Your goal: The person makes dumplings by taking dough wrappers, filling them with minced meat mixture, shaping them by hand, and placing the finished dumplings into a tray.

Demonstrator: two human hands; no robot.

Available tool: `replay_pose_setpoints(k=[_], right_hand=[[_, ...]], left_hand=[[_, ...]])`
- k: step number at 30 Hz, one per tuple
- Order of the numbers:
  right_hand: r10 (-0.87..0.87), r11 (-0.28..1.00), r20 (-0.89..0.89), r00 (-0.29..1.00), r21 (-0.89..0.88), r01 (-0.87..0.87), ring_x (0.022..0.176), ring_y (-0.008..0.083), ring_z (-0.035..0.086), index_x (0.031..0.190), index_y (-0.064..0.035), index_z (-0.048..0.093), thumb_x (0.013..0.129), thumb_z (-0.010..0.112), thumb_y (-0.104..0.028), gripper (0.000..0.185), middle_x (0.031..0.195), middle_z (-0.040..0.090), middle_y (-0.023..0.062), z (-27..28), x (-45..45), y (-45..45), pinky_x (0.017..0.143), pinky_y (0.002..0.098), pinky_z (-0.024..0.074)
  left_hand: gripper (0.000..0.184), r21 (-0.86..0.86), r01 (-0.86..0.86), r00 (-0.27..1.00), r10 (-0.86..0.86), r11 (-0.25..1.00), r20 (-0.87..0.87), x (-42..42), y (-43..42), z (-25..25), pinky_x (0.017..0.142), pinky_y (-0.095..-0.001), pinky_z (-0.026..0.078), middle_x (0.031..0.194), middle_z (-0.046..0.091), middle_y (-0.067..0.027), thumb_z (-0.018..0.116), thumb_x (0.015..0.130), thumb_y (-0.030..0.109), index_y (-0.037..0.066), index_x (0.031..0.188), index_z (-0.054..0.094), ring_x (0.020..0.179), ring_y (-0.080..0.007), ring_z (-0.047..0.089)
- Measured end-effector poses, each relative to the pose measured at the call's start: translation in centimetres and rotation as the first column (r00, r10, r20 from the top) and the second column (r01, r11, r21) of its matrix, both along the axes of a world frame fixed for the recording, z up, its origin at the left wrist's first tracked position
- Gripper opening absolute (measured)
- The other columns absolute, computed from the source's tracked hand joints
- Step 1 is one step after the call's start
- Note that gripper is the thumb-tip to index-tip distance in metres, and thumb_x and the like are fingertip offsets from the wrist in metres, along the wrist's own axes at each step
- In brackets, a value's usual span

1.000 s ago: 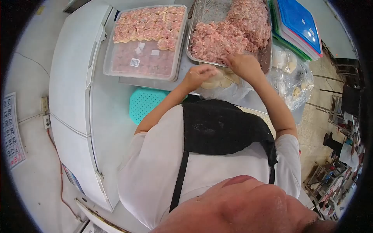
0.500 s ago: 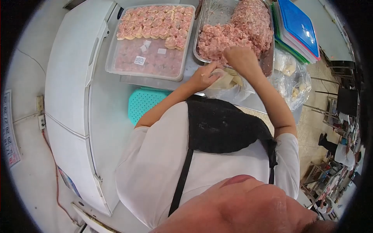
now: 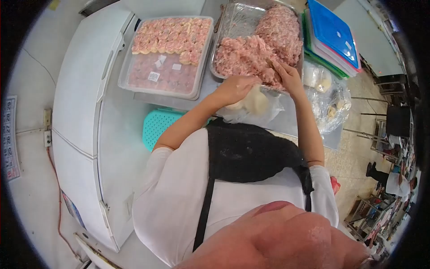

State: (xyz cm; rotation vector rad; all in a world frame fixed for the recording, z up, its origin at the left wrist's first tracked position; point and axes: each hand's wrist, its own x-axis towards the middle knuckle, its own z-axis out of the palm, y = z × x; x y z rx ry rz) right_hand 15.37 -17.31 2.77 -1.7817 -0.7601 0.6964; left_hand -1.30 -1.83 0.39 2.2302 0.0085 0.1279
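A metal tray [image 3: 239, 21] of pink ground meat [image 3: 246, 56] lies ahead of me. My right hand [image 3: 288, 77] is at the tray's near right corner, closed on a thin brownish tool [image 3: 270, 63] whose tip meets the meat. Just left of it, my left hand [image 3: 236, 88] is held at the tray's near edge with its fingers curled together. Whatever sits in those fingers is hidden. Under and beside the left hand, pale round dough wrappers [image 3: 256, 101] rest on clear plastic [image 3: 273, 112].
On the left stands a plastic container [image 3: 200, 85] with rows of filled dumplings [image 3: 172, 33], a sheet over the lower rows. Stacked coloured lids [image 3: 333, 33] and bagged dough wrappers [image 3: 329, 105] are at right. A turquoise perforated basket [image 3: 159, 127] sits near my left arm, beside a white refrigerator [image 3: 80, 98].
My right hand has turned and shifted right and down, and the thin tool now shows in it. My left hand has closed up more beside the tray. The whole view has shifted slightly.
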Motion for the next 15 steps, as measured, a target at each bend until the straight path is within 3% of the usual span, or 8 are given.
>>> replay_pose_setpoints(k=[3, 4, 6, 8, 9, 11, 14, 15], right_hand=[[-0.088, 0.996, -0.129, 0.988, 0.012, 0.09, 0.06, 0.0029, 0.039, 0.108, -0.0036, 0.068, 0.097, 0.052, -0.032, 0.035, 0.068, 0.05, -0.0066, 1.8, 0.2, -1.7, 0.053, 0.0206, 0.0308], [-0.118, 0.992, -0.136, 0.984, 0.039, 0.124, 0.057, 0.0029, 0.037, 0.107, -0.0044, 0.068, 0.096, 0.052, -0.035, 0.036, 0.065, 0.046, -0.0075, 2.0, 0.0, -2.1, 0.051, 0.0203, 0.028], [-0.156, 0.97, -0.172, 0.973, 0.161, 0.184, 0.055, 0.0027, 0.033, 0.108, -0.0063, 0.068, 0.096, 0.053, -0.036, 0.035, 0.064, 0.042, -0.009, 2.2, -0.6, -2.3, 0.049, 0.0201, 0.0239], [-0.171, 0.966, -0.071, 0.983, 0.183, 0.181, 0.056, 0.0023, 0.034, 0.108, -0.0056, 0.067, 0.096, 0.055, -0.033, 0.033, 0.067, 0.044, -0.0083, 2.9, -1.3, -2.6, 0.049, 0.0193, 0.0259], [-0.18, 0.965, -0.022, 0.983, 0.191, 0.18, 0.057, 0.002, 0.035, 0.109, -0.0052, 0.067, 0.095, 0.055, -0.031, 0.031, 0.068, 0.045, -0.0079, 3.1, -1.6, -2.6, 0.05, 0.019, 0.0269], [-0.171, 0.969, 0.17, 0.97, 0.205, 0.135, 0.07, 0.0116, 0.051, 0.113, -0.0018, 0.064, 0.094, 0.057, -0.027, 0.032, 0.082, 0.059, 0.0027, 2.8, -2.2, -2.1, 0.062, 0.0252, 0.0394], [-0.129, 0.989, 0.507, 0.852, 0.128, 0.074, 0.084, 0.026, 0.063, 0.115, -0.0026, 0.062, 0.092, 0.059, -0.022, 0.03, 0.096, 0.065, 0.015, 2.1, -3.3, -1.0, 0.073, 0.033, 0.0475], [-0.102, 0.995, 0.613, 0.783, 0.082, 0.065, 0.087, 0.0308, 0.064, 0.115, -0.0039, 0.061, 0.092, 0.059, -0.021, 0.029, 0.099, 0.065, 0.0186, 1.6, -3.6, -0.8, 0.075, 0.0354, 0.0484]], left_hand=[[0.029, -0.311, -0.055, 0.987, 0.099, 0.949, 0.126, 0.7, 0.5, 0.9, 0.089, -0.0312, 0.045, 0.106, 0.065, -0.0091, 0.048, 0.096, 0.02, 0.004, 0.116, 0.06, 0.1, -0.0185, 0.06], [0.03, -0.279, -0.207, 0.971, 0.232, 0.938, 0.062, 0.6, 0.5, 1.3, 0.088, -0.0322, 0.046, 0.108, 0.064, -0.0104, 0.048, 0.095, 0.02, 0.001, 0.116, 0.06, 0.1, -0.0205, 0.061], [0.029, -0.755, -0.215, 0.954, 0.298, 0.619, -0.027, 1.4, 0.4, 2.5, 0.09, -0.0361, 0.048, 0.109, 0.064, -0.0131, 0.049, 0.094, 0.017, 0.0, 0.116, 0.058, 0.102, -0.025, 0.062], [0.033, -0.992, -0.108, 0.963, 0.254, 0.066, -0.088, 3.0, 0.9, 1.3, 0.095, -0.0416, 0.048, 0.113, 0.06, -0.0172, 0.048, 0.095, 0.018, -0.004, 0.119, 0.052, 0.106, -0.0296, 0.06], [0.035, -0.995, -0.093, 0.96, 0.262, -0.049, -0.102, 3.5, 0.6, 1.8, 0.095, -0.0431, 0.047, 0.11, 0.061, -0.0169, 0.047, 0.096, 0.022, -0.004, 0.12, 0.051, 0.103, -0.0301, 0.06], [0.04, -0.959, -0.054, 0.952, 0.275, -0.278, -0.133, 4.4, 0.0, 3.7, 0.096, -0.046, 0.046, 0.103, 0.061, -0.0164, 0.044, 0.098, 0.028, -0.003, 0.122, 0.048, 0.098, -0.0311, 0.061], [0.056, -0.9, 0.108, 0.968, 0.25, -0.423, -0.001, 4.5, -0.3, 7.0, 0.098, -0.0495, 0.043, 0.091, 0.059, -0.015, 0.037, 0.098, 0.044, -0.005, 0.124, 0.045, 0.09, -0.0321, 0.06], [0.054, -0.895, 0.088, 0.968, 0.25, -0.437, -0.027, 4.6, 0.1, 6.6, 0.099, -0.0517, 0.042, 0.101, 0.057, -0.0173, 0.036, 0.097, 0.047, -0.003, 0.116, 0.046, 0.097, -0.0338, 0.057]])
